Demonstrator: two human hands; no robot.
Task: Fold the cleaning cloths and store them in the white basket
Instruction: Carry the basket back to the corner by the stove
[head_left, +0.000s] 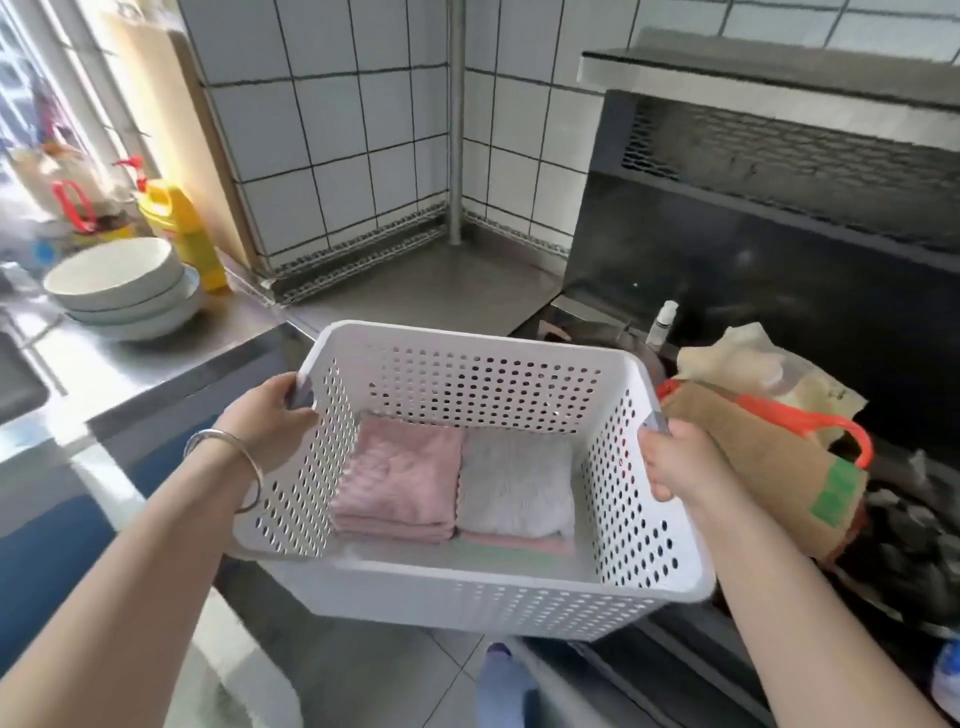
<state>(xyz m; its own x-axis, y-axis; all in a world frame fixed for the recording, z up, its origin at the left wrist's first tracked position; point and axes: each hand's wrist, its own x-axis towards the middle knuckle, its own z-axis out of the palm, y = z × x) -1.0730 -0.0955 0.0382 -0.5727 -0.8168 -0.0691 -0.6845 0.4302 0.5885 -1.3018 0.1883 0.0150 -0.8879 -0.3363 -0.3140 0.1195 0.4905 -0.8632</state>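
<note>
The white perforated basket (483, 597) hangs in the air in front of me, above the floor by the counter corner. My left hand (270, 415) grips its left handle and my right hand (680, 460) grips its right handle. Inside lie folded cleaning cloths: a pink stack (400, 478) on the left and a grey cloth (514, 483) on the right, with a pale pink and green cloth (514, 545) under the grey one.
Stacked white bowls (119, 286) and a yellow bottle (187, 234) stand on the steel counter (426, 291) at left. Brown and cream bags (769, 431) with an orange handle sit right of the basket, by a dark stove area (779, 291). A small spray bottle (662, 322) stands behind.
</note>
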